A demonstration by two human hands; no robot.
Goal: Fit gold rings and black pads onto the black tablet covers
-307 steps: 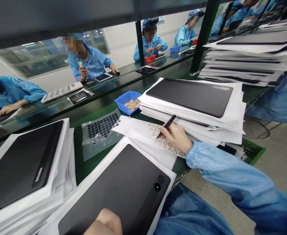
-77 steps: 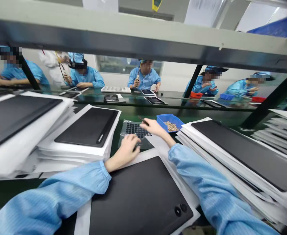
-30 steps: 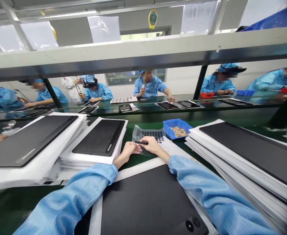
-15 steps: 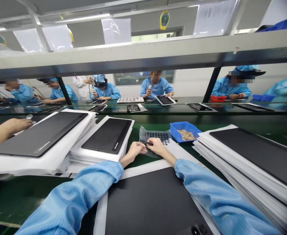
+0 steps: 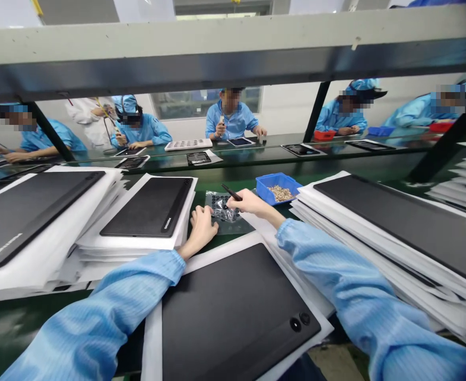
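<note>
One black tool (image 5: 233, 193) is projecting up-left from the pinching fingers of the right hand (image 5: 251, 203), at the right side of one bag (image 5: 233, 226) of black rings (image 5: 218, 201). The left hand (image 5: 202, 226) is lying at the bag's left edge, fingers curled; whether they are gripping anything cannot be told. Two left tablets (image 5: 148, 206) are bearing lettering (image 5: 167, 224), apparently POSITIVO. One tablet (image 5: 233, 307) is lying nearest; one bin (image 5: 263, 192) is standing behind.

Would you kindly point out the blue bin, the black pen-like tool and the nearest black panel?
Blue bin (image 5: 263, 191): head view, on its left wall.
Black pen-like tool (image 5: 231, 191): head view, on its exposed shaft.
Nearest black panel (image 5: 233, 312): head view, mid-face.
</note>
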